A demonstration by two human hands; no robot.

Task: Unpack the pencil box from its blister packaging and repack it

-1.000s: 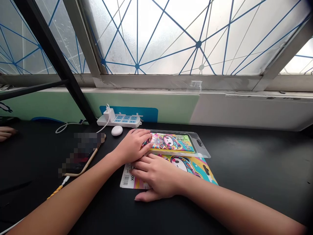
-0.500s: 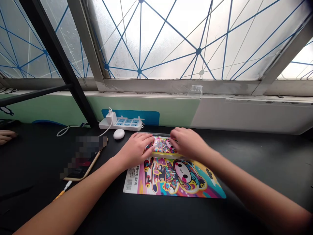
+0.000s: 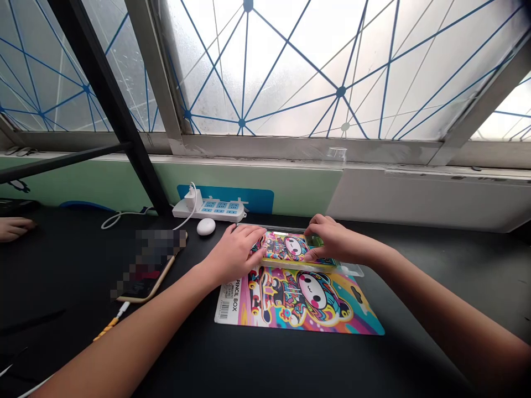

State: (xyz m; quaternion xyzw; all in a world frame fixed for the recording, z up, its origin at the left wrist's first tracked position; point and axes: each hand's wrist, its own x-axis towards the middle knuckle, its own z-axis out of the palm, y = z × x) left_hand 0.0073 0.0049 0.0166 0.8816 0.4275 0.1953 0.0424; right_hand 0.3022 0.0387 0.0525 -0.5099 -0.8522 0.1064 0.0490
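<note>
A pencil box with bright cartoon print lies on the table, with clear plastic along its back edge and sticking out at its right end. My left hand is closed over its left end, thumb at the front and fingers across the top. At the right part, my right hand grips with curled fingers behind and thumb in front; something green shows beneath these fingers. A flat printed card marked PENCIL BOX lies under and in front of the box.
A phone with a plugged-in cable lies to the left. Behind it are a white power strip and a small white oval case. Another person's hand rests at the far left. A slanted black bar crosses the window side.
My right hand has moved right along the pencil box, uncovering more of its print and a clear plastic piece at the right end. My left hand keeps its place; the view has shifted slightly.
</note>
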